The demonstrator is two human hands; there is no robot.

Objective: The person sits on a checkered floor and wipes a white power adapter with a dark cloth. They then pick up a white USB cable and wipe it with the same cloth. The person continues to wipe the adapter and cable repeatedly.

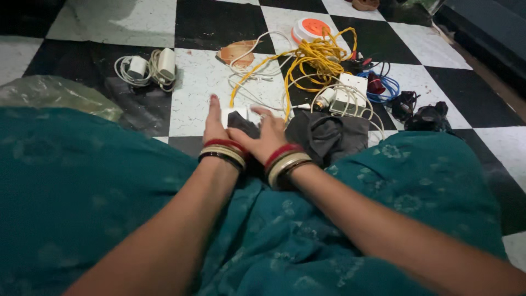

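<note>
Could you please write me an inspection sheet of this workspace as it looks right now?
Surface: black-and-white checkered floor.
Job's things: white adapter under a small dark cloth.
Clutter: orange-and-white round reel, white plug block, dark grey cloth, black items.
Grip: left hand steadies the adapter; right hand presses the small dark cloth on it.
Cables: yellow cable tangle, white cords, blue cable, coiled white charger.
Surroundings: teal garment, clear plastic bag.

Black-and-white checked floor (200, 82); yellow cable (320, 57); teal garment (82, 181) (faint floral print); red and gold bangles (226, 151).
</note>
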